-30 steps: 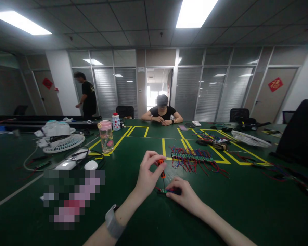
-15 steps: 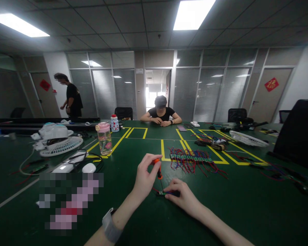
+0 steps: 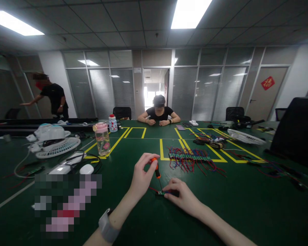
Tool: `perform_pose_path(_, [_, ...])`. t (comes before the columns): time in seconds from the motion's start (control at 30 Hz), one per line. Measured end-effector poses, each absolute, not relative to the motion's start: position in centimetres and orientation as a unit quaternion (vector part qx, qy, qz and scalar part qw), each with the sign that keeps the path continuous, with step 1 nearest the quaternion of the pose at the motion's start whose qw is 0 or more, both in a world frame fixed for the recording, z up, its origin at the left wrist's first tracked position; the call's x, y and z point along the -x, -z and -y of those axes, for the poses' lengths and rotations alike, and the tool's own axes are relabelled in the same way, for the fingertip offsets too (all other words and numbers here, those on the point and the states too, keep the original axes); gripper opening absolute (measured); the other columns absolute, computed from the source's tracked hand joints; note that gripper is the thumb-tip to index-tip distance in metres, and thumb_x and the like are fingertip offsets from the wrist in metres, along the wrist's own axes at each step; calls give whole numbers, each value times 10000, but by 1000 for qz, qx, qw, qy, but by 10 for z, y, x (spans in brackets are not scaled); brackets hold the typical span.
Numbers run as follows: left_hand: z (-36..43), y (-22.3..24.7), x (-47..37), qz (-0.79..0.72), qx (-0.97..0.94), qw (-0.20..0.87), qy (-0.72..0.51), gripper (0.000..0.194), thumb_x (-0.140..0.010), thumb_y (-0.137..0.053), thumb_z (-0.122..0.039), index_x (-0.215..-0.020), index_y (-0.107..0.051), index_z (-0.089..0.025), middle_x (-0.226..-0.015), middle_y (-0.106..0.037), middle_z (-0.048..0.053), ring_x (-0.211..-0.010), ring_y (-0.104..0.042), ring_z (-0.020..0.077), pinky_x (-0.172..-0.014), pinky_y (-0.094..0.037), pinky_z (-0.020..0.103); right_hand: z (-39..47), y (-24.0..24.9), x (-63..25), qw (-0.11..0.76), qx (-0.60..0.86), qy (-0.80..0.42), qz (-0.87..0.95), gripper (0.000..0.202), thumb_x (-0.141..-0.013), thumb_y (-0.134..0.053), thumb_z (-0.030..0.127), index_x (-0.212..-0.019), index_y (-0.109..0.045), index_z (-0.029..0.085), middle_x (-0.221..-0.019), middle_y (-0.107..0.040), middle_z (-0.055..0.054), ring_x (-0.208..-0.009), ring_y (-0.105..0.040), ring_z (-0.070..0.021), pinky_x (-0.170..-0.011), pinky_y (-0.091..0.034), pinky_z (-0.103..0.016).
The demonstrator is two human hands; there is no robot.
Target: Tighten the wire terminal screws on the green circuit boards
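One screwdriver (image 3: 157,173) in tightly pinched left fingers (image 3: 153,168), one circuit board (image 3: 159,193) between nearly closed right fingers (image 3: 172,187)

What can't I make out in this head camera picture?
In the head view:
Screwdriver tip: too small to tell what it touches.
Circuit board, right end: hidden by the right hand.
Pinkish thing at left: blurred by pixelation.
Black panel: cut off by the right edge.

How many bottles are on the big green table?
2: a pink-lidded bottle on the left, and a red-topped bottle farther back. Others may be hidden.
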State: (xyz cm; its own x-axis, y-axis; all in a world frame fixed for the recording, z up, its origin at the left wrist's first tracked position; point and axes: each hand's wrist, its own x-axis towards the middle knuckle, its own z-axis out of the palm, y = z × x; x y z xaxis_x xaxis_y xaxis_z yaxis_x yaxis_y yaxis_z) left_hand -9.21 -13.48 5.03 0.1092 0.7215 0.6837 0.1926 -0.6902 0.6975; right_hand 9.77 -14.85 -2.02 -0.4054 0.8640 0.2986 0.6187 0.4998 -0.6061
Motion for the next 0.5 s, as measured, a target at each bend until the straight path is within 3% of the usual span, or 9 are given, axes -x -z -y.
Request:
perform_pose_path(0.1, [136,-50,92,-331,-710,204,-587,152,-875,-588,-254,-961,-705,-209,-912,-613,34,-833,-616,164,-747,-500,269,150,18,-98,295,457,-207,813,163,-846,-667,147,-935,-776,230,-884,-639,-44,-848,-575,-197,-782,-427,-285])
perform_pose_path(0.23, [137,-50,90,-310,-717,230,-580,251,-937,-484,-248,-1105,-666,-214,-981,-655,54,-922,-634,184,-804,-507,300,152,16,-98,291,457,-208,814,194,-844,-650,127,-956,-771,230,-896,-639,-45,-868,-577,-200,-796,-429,-288])
perform_pose_path(0.4, [138,-50,91,-319,-722,200,-581,165,-879,-595,-269,-980,-715,-220,-938,-612,44,-868,-616,176,-771,-505,282,150,20,-98,297,457,-208,812,188,-841,-657,147,-960,-769,241,-895,-631,-40,-858,-576,-201,-783,-436,-286])
perform_pose_path(0.5, [139,-51,91,-304,-723,233,-576,241,-928,-505,-246,-1086,-685,-218,-955,-628,51,-884,-622,175,-782,-508,288,150,20,-98,293,460,-209,811,180,-842,-656,149,-954,-768,233,-896,-631,-41,-862,-575,-203,-792,-438,-289])
